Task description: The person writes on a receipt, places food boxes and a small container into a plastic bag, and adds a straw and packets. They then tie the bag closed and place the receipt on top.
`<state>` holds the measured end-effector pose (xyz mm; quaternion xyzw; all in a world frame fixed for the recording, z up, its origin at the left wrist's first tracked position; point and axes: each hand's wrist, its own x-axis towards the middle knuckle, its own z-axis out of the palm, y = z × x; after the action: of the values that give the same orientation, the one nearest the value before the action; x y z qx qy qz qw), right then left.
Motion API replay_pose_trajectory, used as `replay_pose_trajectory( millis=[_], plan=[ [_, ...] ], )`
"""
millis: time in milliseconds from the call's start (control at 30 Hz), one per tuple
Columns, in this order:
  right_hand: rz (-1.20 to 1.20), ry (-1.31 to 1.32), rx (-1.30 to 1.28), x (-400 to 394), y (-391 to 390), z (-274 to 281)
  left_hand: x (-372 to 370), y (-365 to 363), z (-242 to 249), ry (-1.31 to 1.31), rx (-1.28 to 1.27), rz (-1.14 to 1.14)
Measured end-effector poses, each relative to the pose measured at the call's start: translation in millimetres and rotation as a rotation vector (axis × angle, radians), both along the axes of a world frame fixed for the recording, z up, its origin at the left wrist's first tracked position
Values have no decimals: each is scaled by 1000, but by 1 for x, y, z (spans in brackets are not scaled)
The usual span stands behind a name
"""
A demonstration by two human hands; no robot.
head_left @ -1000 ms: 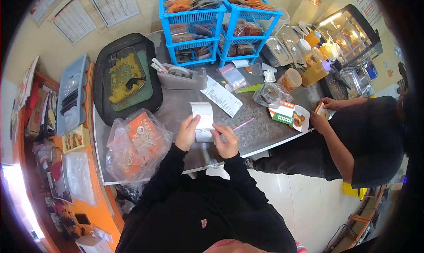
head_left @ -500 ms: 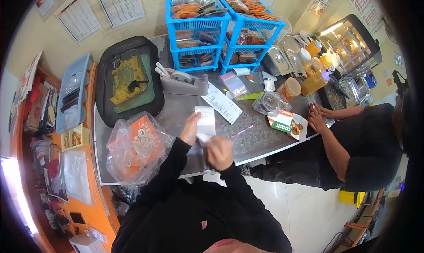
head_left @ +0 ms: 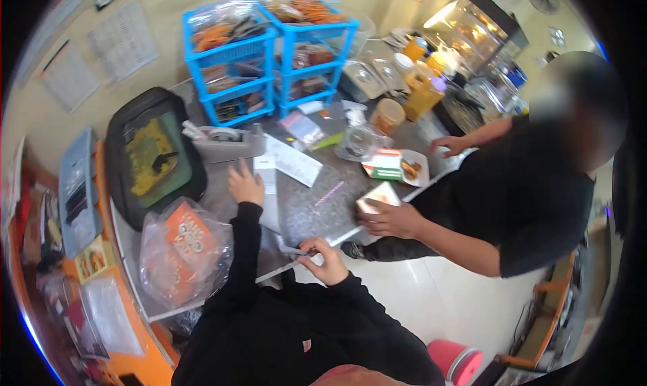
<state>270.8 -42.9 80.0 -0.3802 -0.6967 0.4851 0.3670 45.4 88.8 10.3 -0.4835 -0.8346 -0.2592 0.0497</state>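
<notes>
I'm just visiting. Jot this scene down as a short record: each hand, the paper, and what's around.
Left hand: open, fingers spread, near the grey tape dispenser
Right hand: pinching one end of the white paper strip
Paper strip: long, stretching from near the dispenser toward the right hand
Co-worker's hand: holding a small box
Also on the table: striped stick, blue basket racks

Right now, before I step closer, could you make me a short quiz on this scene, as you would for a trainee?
1. Which of the camera wearer's hands pinches the near end of the long white paper strip?
2. True or false: the orange printed package lies inside a clear plastic bag.
3. How many blue plastic basket towers stand on the grey table?

Key: 1. Right hand. 2. True. 3. Two.
</notes>
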Motion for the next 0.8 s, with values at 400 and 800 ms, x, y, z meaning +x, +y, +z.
replay_pose_trajectory(
  millis=[400, 800],
  plan=[
    [-483, 132, -339, 31, -45, -99, 109, 10, 11, -539, 8, -860],
    [-684, 245, -501, 91, 27, -105, 160, 9, 0, -736, -270, -977]
  ],
)
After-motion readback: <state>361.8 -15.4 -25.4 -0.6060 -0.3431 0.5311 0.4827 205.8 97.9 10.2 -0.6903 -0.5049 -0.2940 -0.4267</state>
